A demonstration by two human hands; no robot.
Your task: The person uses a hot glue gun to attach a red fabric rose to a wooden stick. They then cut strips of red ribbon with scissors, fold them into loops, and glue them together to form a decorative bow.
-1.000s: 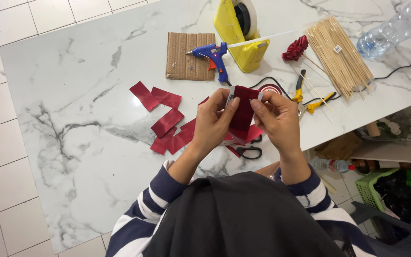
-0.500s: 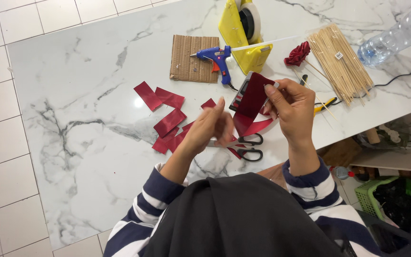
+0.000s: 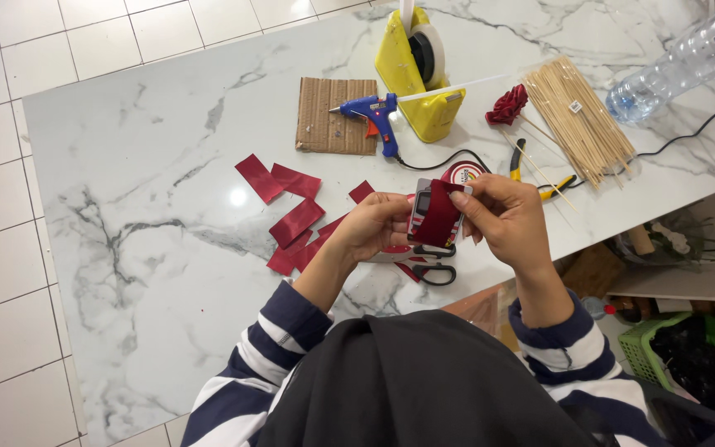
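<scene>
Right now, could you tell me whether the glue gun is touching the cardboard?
Touching: the head view shows the glue gun lying with its nozzle end on the cardboard.

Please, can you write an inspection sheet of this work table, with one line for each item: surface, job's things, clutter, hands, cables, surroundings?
Surface: white marble table, dry where it shows.
Job's things: dark red ribbon piece held up between both hands; more cut ribbon pieces lie on the table.
Clutter: blue glue gun on a cardboard pad, yellow tape dispenser, bundle of wooden skewers, red ribbon rose, scissors, plastic bottle.
Hands: left hand and right hand both pinch the ribbon piece.
Cables: black cable from the glue gun; another near the bottle.
Surroundings: white tiled floor, green basket.
</scene>
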